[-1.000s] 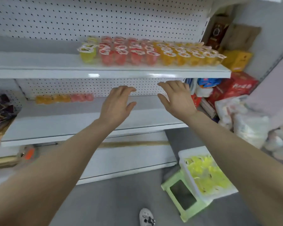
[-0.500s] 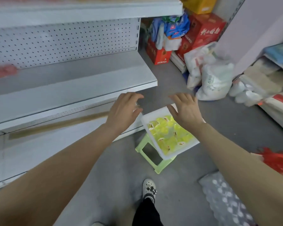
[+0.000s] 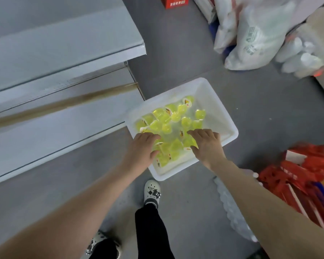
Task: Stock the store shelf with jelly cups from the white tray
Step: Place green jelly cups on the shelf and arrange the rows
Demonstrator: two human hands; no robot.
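Left hand (image 3: 141, 146) and right hand (image 3: 207, 142) are both palm-down, fingers bent into the jelly cups (image 3: 173, 116). Cannot tell whether either has closed on a cup. Cups lie heaped inside the white tray (image 3: 209, 86), mostly its middle and near end. Both hands go in together, likely to lift several per trip. Store shelf (image 3: 64, 43) stands left of the tray. Half a second back, both hands hovered spread above the tray; now they are down among the cups.

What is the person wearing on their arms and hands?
Nothing that shows. The left forearm and right forearm are bare, with no sleeves in view. The left hand and right hand have no gloves, rings or watch.
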